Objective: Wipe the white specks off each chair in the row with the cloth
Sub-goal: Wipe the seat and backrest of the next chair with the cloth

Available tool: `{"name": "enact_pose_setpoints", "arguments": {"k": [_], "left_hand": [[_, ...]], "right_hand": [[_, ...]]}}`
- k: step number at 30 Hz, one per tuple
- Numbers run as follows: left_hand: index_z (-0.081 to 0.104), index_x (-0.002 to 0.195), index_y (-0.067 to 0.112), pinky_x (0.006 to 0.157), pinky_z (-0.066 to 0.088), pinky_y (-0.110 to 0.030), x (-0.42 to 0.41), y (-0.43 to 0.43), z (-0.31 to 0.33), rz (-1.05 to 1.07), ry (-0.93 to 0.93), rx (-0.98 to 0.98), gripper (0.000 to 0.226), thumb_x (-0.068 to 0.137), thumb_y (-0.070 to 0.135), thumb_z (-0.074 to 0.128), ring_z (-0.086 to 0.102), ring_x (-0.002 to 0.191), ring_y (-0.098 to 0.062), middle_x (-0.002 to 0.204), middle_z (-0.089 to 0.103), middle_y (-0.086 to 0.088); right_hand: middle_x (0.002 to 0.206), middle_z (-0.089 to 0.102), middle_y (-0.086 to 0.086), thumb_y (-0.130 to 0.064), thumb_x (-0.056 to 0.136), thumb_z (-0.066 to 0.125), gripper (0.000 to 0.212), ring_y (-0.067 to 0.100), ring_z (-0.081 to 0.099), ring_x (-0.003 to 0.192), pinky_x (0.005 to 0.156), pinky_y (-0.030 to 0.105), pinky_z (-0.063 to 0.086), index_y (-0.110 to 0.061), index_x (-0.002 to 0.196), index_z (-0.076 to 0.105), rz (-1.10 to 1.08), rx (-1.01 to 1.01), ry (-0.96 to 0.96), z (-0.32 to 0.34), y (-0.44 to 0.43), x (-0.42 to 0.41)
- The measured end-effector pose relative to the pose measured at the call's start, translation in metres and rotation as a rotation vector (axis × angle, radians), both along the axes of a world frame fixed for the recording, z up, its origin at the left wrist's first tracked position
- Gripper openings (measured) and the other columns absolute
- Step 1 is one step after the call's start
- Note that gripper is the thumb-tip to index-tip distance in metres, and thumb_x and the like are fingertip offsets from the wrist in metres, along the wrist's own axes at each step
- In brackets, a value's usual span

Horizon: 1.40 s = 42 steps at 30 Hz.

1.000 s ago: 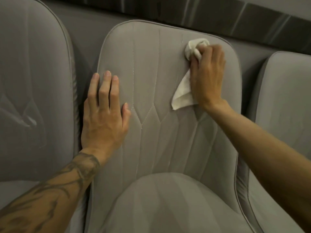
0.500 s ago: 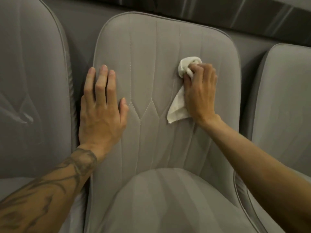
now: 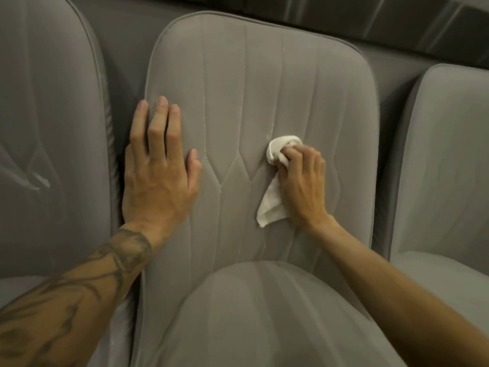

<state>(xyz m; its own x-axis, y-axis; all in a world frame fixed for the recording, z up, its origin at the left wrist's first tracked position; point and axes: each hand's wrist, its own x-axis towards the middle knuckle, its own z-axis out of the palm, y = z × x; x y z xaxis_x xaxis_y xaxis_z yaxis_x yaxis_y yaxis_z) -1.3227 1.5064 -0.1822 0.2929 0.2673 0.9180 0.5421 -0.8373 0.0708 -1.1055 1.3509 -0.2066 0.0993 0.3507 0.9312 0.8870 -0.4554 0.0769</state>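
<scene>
A grey padded chair with stitched vertical seams fills the middle of the view, its backrest facing me and its seat cushion below. My right hand presses a bunched white cloth against the right middle of the backrest, with a loose corner hanging down. My left hand lies flat, fingers together, on the backrest's left edge. Faint pale marks run along a seam above and below the cloth.
A matching grey chair stands close on the left, with pale streaks on its backrest. Another grey chair stands on the right. A grey wall with a dark band runs behind the row.
My right hand has dragged the cloth down the backrest, from near the top right to the middle. My left hand has stayed flat on the left edge.
</scene>
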Motion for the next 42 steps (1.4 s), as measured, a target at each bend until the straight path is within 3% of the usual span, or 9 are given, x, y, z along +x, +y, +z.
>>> {"name": "enact_pose_setpoints", "arguments": {"k": [3,6,9,17,23,29,32,37,42], "left_hand": [[0.027,0.16,0.001,0.122,0.027,-0.047,0.0,0.0,-0.001,0.0,-0.005,0.005,0.063,0.106,0.029,0.044,0.021,0.156,-0.04,0.166,0.029,-0.019],[0.028,0.159,0.001,0.121,0.028,-0.048,0.001,0.0,-0.002,0.0,-0.013,0.009,0.062,0.107,0.029,0.044,0.022,0.155,-0.04,0.165,0.03,-0.02],[0.028,0.159,0.001,0.12,0.03,-0.049,0.001,0.001,-0.001,-0.002,-0.013,0.012,0.062,0.107,0.029,0.044,0.022,0.155,-0.04,0.165,0.03,-0.02],[0.028,0.159,0.001,0.119,0.031,-0.049,0.0,0.001,0.0,-0.005,-0.007,-0.011,0.063,0.105,0.028,0.046,0.021,0.155,-0.04,0.165,0.029,-0.019],[0.026,0.16,0.002,0.119,0.031,-0.048,-0.001,0.001,-0.001,0.003,0.018,-0.018,0.063,0.106,0.029,0.045,0.019,0.157,-0.038,0.166,0.028,-0.018],[0.026,0.16,0.002,0.119,0.032,-0.05,-0.001,0.001,0.0,-0.004,0.016,-0.025,0.064,0.105,0.028,0.047,0.019,0.157,-0.038,0.166,0.029,-0.018],[0.027,0.16,0.002,0.119,0.032,-0.05,-0.001,0.001,-0.001,0.002,0.009,-0.02,0.064,0.105,0.027,0.047,0.02,0.156,-0.038,0.165,0.03,-0.019],[0.028,0.159,0.002,0.118,0.033,-0.05,-0.001,0.001,0.0,0.004,0.001,-0.02,0.064,0.104,0.027,0.048,0.021,0.156,-0.039,0.165,0.03,-0.019],[0.028,0.16,0.002,0.12,0.031,-0.049,0.0,0.001,0.002,0.01,0.01,-0.019,0.064,0.105,0.028,0.049,0.02,0.156,-0.038,0.166,0.029,-0.018]], "right_hand": [[0.12,0.053,0.017,-0.017,0.098,0.053,0.024,0.031,0.045,0.099,0.088,0.039,0.036,-0.012,0.12,0.046,0.001,0.015,0.06,-0.038,0.001,-0.01],[0.122,0.045,0.012,-0.016,0.097,0.051,0.026,0.032,0.051,0.096,0.088,0.039,0.036,-0.01,0.121,0.047,0.099,-0.256,-0.035,-0.106,-0.023,-0.023],[0.119,0.046,0.009,-0.017,0.098,0.052,0.022,0.031,0.053,0.092,0.085,0.037,0.036,-0.012,0.119,0.05,0.187,-0.469,-0.144,-0.107,-0.036,-0.018],[0.11,0.053,0.015,-0.013,0.095,0.058,0.017,0.03,0.046,0.097,0.084,0.041,0.037,-0.009,0.109,0.05,0.038,0.203,0.012,0.041,0.026,-0.006],[0.112,0.055,0.014,-0.014,0.093,0.061,0.028,0.031,0.049,0.097,0.087,0.038,0.035,-0.014,0.118,0.047,0.134,-0.119,0.021,-0.041,0.004,-0.023],[0.103,0.058,0.019,-0.019,0.097,0.056,0.017,0.033,0.051,0.093,0.081,0.04,0.038,-0.007,0.109,0.056,0.031,0.193,-0.076,0.109,0.053,-0.011],[0.102,0.057,0.02,-0.016,0.096,0.055,0.019,0.035,0.052,0.092,0.082,0.043,0.041,-0.002,0.11,0.058,0.038,0.295,-0.001,0.103,0.063,-0.022],[0.106,0.058,0.018,-0.015,0.098,0.057,0.019,0.034,0.051,0.094,0.084,0.043,0.04,-0.014,0.114,0.047,0.154,-0.093,-0.08,0.014,0.025,-0.026],[0.103,0.058,0.02,-0.021,0.097,0.052,0.02,0.034,0.052,0.092,0.079,0.04,0.039,-0.005,0.107,0.059,0.02,0.243,-0.109,0.145,0.066,-0.009]]}}
